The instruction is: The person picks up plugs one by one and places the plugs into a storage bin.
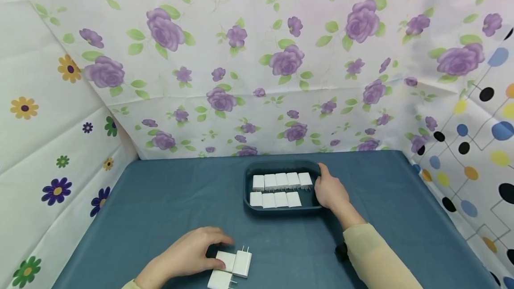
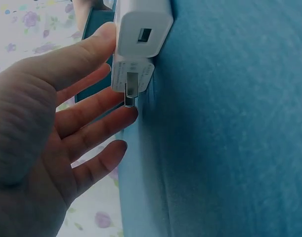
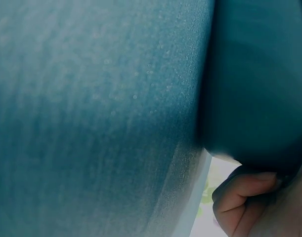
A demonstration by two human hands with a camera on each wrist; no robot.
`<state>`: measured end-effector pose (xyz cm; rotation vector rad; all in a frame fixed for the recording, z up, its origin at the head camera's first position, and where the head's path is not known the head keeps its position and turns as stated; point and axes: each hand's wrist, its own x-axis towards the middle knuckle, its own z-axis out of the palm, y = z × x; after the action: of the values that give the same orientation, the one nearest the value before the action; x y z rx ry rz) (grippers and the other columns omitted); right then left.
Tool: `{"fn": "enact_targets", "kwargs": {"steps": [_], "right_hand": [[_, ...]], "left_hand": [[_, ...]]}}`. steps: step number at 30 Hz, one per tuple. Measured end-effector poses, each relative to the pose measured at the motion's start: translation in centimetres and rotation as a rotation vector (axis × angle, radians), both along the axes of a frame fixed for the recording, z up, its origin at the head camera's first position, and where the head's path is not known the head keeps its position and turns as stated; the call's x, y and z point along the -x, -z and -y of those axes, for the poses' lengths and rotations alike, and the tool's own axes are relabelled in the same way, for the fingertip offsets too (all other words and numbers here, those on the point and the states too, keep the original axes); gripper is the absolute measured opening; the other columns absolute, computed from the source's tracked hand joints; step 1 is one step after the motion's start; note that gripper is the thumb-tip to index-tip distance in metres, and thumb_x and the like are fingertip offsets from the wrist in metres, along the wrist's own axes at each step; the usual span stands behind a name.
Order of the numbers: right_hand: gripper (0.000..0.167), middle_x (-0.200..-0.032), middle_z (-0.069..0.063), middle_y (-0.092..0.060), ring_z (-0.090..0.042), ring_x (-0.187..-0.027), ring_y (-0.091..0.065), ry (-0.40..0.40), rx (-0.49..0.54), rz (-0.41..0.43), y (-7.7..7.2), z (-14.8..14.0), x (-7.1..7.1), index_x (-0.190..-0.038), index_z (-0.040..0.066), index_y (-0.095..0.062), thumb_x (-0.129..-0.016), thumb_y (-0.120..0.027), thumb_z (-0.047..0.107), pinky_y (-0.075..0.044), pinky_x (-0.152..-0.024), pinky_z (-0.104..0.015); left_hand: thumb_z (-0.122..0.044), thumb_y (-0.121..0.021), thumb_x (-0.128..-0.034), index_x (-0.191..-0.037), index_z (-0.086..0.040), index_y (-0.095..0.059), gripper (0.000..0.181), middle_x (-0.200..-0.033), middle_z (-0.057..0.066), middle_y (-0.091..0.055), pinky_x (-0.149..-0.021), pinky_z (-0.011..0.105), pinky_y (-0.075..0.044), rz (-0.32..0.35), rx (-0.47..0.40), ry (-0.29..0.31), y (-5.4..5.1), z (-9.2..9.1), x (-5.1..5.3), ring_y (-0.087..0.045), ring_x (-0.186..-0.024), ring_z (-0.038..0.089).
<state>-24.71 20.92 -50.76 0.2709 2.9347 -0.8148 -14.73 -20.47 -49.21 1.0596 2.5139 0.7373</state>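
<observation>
Three white USB chargers lie close together at the front of the table. My left hand (image 1: pixel 190 251) is beside them, its thumb at the edge of the middle charger (image 1: pixel 226 260) and its fingers spread beyond it. One charger (image 1: pixel 242 263) points its prongs away from me; another (image 1: pixel 220 280) points them right. In the left wrist view, a charger (image 2: pixel 146 29) shows its USB port, and metal prongs show on a charger (image 2: pixel 121 74) below. My right hand (image 1: pixel 331 188) grips the right end of a dark blue tray (image 1: pixel 281 212), which holds two rows of white chargers (image 1: pixel 282 181).
A blue cloth (image 1: pixel 168 200) covers the table. Behind it hangs a sheet with purple flowers (image 1: pixel 285 59), with patterned sheets at both sides. A small black object (image 1: pixel 341 251) is at my right sleeve. In the tray, the front row stops short of the right end.
</observation>
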Motion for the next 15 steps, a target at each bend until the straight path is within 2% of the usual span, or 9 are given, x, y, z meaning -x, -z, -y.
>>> {"fn": "enact_targets", "kwargs": {"steps": [10,15], "right_hand": [[0.058,-0.062,-0.014,-0.057,-0.027,-0.047,-0.047,-0.011,-0.004,-0.016,0.02,-0.05,0.07,-0.171,0.014,-0.020,-0.115,-0.032,0.023,-0.035,-0.049,-0.042],[0.058,-0.064,-0.014,-0.057,-0.028,-0.049,-0.049,-0.007,0.004,-0.007,0.11,-0.08,0.03,-0.171,0.014,-0.020,-0.115,-0.032,0.023,-0.036,-0.050,-0.043]], "left_hand": [[-0.041,-0.079,-0.0983,-0.132,-0.029,-0.076,0.036,-0.124,-0.017,-0.069,-0.093,0.035,-0.057,-0.012,-0.095,0.066,0.61,0.32,-0.53,-0.066,-0.114,0.007],[-0.031,-0.078,-0.1011,-0.131,-0.030,-0.076,0.030,-0.125,-0.017,-0.069,-0.090,0.034,-0.058,-0.022,-0.125,0.096,0.91,0.26,-0.62,-0.066,-0.113,0.005]]}}
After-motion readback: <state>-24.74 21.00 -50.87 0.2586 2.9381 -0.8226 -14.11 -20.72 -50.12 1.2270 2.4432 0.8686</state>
